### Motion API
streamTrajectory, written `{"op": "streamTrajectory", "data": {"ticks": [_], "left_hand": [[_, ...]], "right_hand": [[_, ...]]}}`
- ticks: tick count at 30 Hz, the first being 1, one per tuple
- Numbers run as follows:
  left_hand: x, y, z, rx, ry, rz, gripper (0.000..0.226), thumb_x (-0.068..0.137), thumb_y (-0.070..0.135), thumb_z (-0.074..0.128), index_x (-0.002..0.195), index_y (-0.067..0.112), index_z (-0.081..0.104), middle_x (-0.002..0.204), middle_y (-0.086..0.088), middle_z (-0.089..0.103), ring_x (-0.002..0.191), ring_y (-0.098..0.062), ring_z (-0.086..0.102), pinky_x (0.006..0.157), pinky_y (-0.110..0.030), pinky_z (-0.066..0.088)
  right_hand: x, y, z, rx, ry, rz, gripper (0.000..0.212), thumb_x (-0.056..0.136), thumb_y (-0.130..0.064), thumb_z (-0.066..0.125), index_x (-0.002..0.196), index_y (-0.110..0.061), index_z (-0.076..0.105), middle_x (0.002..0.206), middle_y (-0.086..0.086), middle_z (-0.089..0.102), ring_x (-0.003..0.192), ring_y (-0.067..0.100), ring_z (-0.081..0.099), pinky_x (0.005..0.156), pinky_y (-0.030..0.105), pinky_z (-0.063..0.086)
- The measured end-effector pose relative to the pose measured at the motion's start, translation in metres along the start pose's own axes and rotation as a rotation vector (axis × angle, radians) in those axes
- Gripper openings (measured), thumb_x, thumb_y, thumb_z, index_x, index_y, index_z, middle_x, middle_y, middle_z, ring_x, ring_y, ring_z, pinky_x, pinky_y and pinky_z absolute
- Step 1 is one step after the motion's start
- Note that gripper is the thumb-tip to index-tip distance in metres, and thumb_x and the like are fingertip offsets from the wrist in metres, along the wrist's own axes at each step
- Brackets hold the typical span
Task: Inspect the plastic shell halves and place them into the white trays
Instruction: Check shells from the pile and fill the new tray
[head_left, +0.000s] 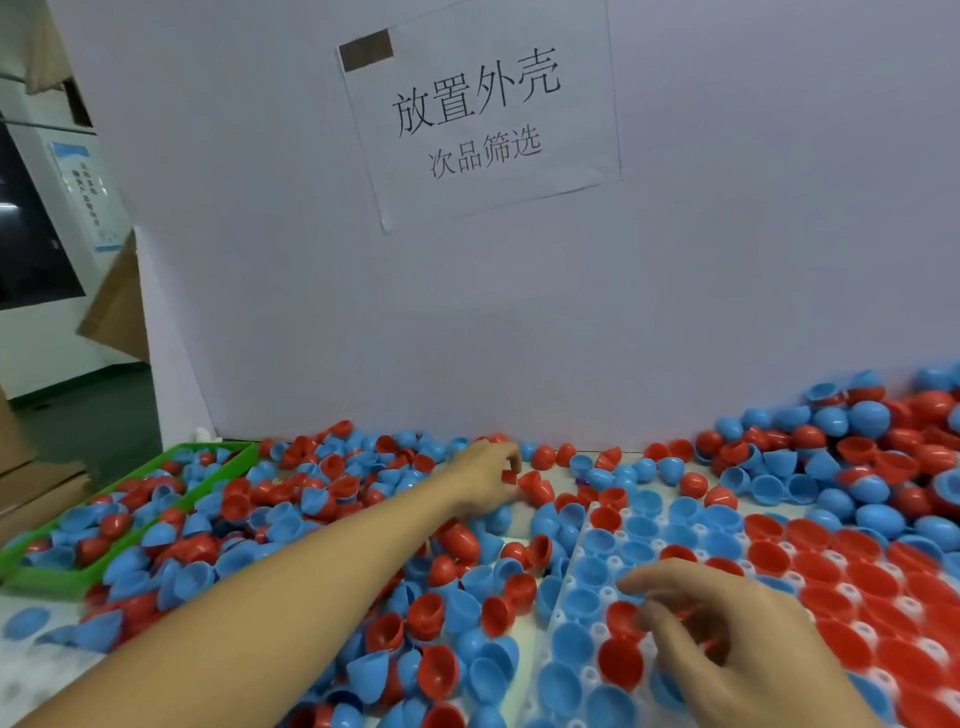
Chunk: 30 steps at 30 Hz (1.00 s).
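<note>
Left hand (491, 480) grip is pinching a red shell half (510, 477) way out at 12 o'clock in the loose pile. Right hand (727, 639) hovers, fingers loosely curled and empty, over the white tray (571, 613), which lies toward 5 o'clock from the pinched half.

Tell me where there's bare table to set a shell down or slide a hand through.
Bare strip along the white backboard, between the left hand and the right-hand shell pile. A small patch by the green bin, front left. Crowded: the loose shells under the left arm and the filled white tray under the right hand.
</note>
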<state>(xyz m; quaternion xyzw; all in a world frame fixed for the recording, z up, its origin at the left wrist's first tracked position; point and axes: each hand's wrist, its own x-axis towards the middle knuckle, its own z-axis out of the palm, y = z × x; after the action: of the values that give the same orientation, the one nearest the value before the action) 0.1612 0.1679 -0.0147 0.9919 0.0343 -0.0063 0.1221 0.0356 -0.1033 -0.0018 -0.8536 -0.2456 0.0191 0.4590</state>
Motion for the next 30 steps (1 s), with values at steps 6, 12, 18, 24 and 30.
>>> {"op": "streamTrajectory", "data": {"ticks": [6,12,18,24,30], "left_hand": [[0.001,-0.014,-0.005,-0.141,-0.001,-0.072,0.033,0.089,-0.001,0.063,0.115,0.019,0.062,0.100,-0.002,0.057,0.084,-0.016,0.056,0.071,-0.026,0.051],[-0.005,-0.036,-0.020,-0.632,0.092,-0.288,0.039,0.091,-0.010,0.055,0.114,0.020,0.066,0.091,-0.010,0.059,0.078,-0.018,0.056,0.069,-0.028,0.058],[-0.011,-0.037,-0.031,-0.968,0.125,-0.322,0.034,0.100,-0.008,0.042,0.109,0.014,0.066,0.111,-0.014,0.057,0.091,-0.022,0.058,0.070,-0.030,0.055],[-0.015,-0.040,-0.038,-1.213,0.188,-0.409,0.026,0.104,0.007,0.040,0.089,0.005,0.061,0.081,-0.009,0.057,0.069,-0.017,0.053,0.055,-0.025,0.049],[-0.028,-0.046,-0.042,-1.430,0.092,-0.452,0.037,0.109,0.035,0.042,0.097,0.004,0.059,0.083,-0.014,0.069,0.066,-0.023,0.067,0.054,-0.035,0.057]], "right_hand": [[0.002,0.005,-0.001,0.008,0.020,0.011,0.030,0.091,-0.015,0.067,0.086,-0.045,0.064,0.075,-0.013,0.069,0.081,-0.013,0.062,0.065,0.010,0.050],[0.002,0.003,-0.001,0.025,0.004,0.027,0.029,0.092,-0.015,0.065,0.089,-0.043,0.064,0.078,-0.013,0.069,0.081,-0.015,0.060,0.063,0.009,0.049],[0.001,0.002,-0.001,0.031,0.001,0.031,0.029,0.092,-0.014,0.065,0.088,-0.043,0.064,0.078,-0.011,0.069,0.081,-0.014,0.061,0.062,0.010,0.049],[0.001,0.001,-0.001,0.034,-0.001,0.027,0.029,0.092,-0.012,0.065,0.088,-0.041,0.065,0.077,-0.011,0.069,0.080,-0.013,0.061,0.061,0.009,0.048],[0.000,-0.001,-0.002,0.031,-0.001,0.021,0.028,0.093,-0.014,0.064,0.090,-0.042,0.063,0.078,-0.012,0.069,0.081,-0.014,0.061,0.062,0.009,0.048]]}}
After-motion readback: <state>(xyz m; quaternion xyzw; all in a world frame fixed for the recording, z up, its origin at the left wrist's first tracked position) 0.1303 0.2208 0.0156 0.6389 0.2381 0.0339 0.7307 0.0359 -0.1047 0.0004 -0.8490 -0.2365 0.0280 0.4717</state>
